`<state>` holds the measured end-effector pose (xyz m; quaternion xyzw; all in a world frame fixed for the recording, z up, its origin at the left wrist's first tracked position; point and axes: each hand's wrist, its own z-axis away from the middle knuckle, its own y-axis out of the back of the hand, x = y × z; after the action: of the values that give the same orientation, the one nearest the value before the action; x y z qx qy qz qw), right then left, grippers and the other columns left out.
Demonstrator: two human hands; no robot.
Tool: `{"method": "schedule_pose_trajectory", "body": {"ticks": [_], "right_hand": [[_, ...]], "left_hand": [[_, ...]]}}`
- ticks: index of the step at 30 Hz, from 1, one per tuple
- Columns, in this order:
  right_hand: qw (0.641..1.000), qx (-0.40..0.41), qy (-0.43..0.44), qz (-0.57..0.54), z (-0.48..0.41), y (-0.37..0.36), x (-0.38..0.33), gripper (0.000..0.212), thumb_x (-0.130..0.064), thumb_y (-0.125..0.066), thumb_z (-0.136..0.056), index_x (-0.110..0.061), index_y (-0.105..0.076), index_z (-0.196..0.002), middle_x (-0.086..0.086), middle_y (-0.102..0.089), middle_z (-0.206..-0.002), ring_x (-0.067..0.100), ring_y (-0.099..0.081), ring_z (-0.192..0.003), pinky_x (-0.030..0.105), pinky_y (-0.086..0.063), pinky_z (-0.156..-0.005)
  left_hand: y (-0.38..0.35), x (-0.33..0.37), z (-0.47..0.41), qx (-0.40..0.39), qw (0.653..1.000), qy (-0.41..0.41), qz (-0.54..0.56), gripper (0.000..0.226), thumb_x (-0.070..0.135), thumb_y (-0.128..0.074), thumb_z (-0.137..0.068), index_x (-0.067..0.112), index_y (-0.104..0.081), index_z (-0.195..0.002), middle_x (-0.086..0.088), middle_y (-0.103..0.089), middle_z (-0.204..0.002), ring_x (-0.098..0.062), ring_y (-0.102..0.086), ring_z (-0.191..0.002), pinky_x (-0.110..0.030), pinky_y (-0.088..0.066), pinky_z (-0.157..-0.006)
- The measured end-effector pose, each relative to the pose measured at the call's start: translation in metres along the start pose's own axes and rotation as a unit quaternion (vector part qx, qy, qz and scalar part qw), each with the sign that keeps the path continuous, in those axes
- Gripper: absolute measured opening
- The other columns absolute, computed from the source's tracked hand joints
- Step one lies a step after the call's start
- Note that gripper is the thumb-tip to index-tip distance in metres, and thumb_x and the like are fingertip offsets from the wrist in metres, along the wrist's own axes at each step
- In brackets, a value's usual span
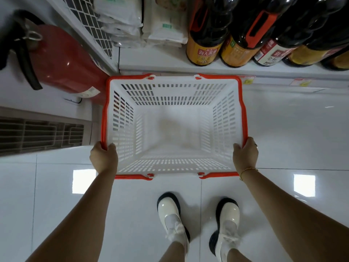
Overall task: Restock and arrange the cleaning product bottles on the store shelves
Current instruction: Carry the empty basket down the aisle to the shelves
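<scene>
Fire extinguisher (pixel 62 59): we see it red, with a black hose (pixel 28 72), upper left.
Sauce bottles (pixel 205 48): dark, in a row, upper right.
White packets (pixel 120 19): stacked just left of them.
Floor (pixel 283 129): glossy white tiles.

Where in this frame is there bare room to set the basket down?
Bare: glossy white floor tiles right of the red-rimmed white slotted plastic basket, below the white shelf; tiles between the dark floor grille and the left hand. Crowded: the red fire extinguisher beside the basket's left wall, and dark orange-handled bottles on the shelf.
</scene>
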<state>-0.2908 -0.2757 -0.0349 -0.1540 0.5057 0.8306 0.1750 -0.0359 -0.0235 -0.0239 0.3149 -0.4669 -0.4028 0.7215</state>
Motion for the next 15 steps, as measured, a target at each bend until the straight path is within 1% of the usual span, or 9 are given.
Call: {"method": "schedule_pose_trajectory", "body": {"ticks": [1,3,5,8,11,13,15], "right_hand": [[1.000,-0.005,0.007,0.005,0.005,0.011,-0.002,0.018,-0.002,-0.054,-0.091,0.006,-0.050,-0.107,0.024,-0.057,-0.110,0.037,-0.056,-0.100,0.028,-0.040,-0.077],[1.000,-0.015,0.021,0.011,0.016,0.036,-0.006,0.019,-0.002,-0.054,-0.091,0.006,-0.050,-0.108,0.024,-0.057,-0.110,0.038,-0.056,-0.100,0.027,-0.038,-0.076],[0.999,-0.023,0.031,0.021,0.028,0.065,-0.009,0.019,-0.002,-0.053,-0.092,0.006,-0.049,-0.109,0.024,-0.057,-0.111,0.039,-0.056,-0.102,0.029,-0.041,-0.077],[0.997,-0.035,0.058,0.041,0.047,0.116,-0.010,0.022,-0.002,-0.053,-0.093,0.008,-0.048,-0.112,0.026,-0.057,-0.113,0.041,-0.057,-0.103,0.033,-0.045,-0.079],[0.994,-0.049,0.076,0.057,0.065,0.168,-0.010,0.024,-0.003,-0.054,-0.092,0.008,-0.048,-0.112,0.028,-0.057,-0.113,0.044,-0.058,-0.102,0.042,-0.049,-0.083],[0.992,-0.058,0.087,0.068,0.079,0.202,-0.011,0.025,-0.004,-0.055,-0.092,0.009,-0.048,-0.112,0.028,-0.057,-0.112,0.043,-0.058,-0.101,0.043,-0.049,-0.084],[0.989,-0.066,0.100,0.081,0.096,0.233,-0.014,0.025,-0.006,-0.055,-0.093,0.008,-0.047,-0.113,0.028,-0.057,-0.111,0.043,-0.057,-0.100,0.043,-0.048,-0.084]], "left_hand": [[0.008,0.001,0.011,0.001,1.000,0.010,0.002,0.016,0.010,-0.056,-0.092,-0.005,-0.061,-0.095,-0.020,-0.067,-0.099,-0.034,-0.061,-0.084,-0.044,-0.052,-0.085],[0.027,0.003,0.036,-0.002,0.999,0.030,0.013,0.016,0.011,-0.056,-0.092,-0.004,-0.061,-0.094,-0.019,-0.067,-0.098,-0.030,-0.059,-0.081,-0.043,-0.052,-0.084],[0.046,0.006,0.064,-0.002,0.999,0.044,0.026,0.016,0.011,-0.056,-0.092,-0.003,-0.061,-0.095,-0.019,-0.067,-0.100,-0.034,-0.062,-0.085,-0.041,-0.052,-0.082],[0.077,0.014,0.113,0.010,0.997,0.062,0.042,0.018,0.009,-0.057,-0.091,-0.007,-0.061,-0.099,-0.022,-0.067,-0.102,-0.040,-0.061,-0.093,-0.042,-0.049,-0.082],[0.108,0.016,0.164,0.022,0.994,0.083,0.061,0.016,0.008,-0.057,-0.090,-0.007,-0.061,-0.094,-0.021,-0.066,-0.096,-0.036,-0.059,-0.084,-0.036,-0.045,-0.075],[0.130,0.013,0.198,0.026,0.991,0.101,0.082,0.014,0.008,-0.057,-0.090,-0.006,-0.060,-0.089,-0.019,-0.065,-0.089,-0.029,-0.055,-0.076,-0.033,-0.043,-0.073],[0.154,0.009,0.233,0.036,0.986,0.124,0.102,0.012,0.008,-0.057,-0.089,-0.004,-0.059,-0.086,-0.017,-0.064,-0.084,-0.028,-0.054,-0.073,-0.033,-0.046,-0.072]]}}
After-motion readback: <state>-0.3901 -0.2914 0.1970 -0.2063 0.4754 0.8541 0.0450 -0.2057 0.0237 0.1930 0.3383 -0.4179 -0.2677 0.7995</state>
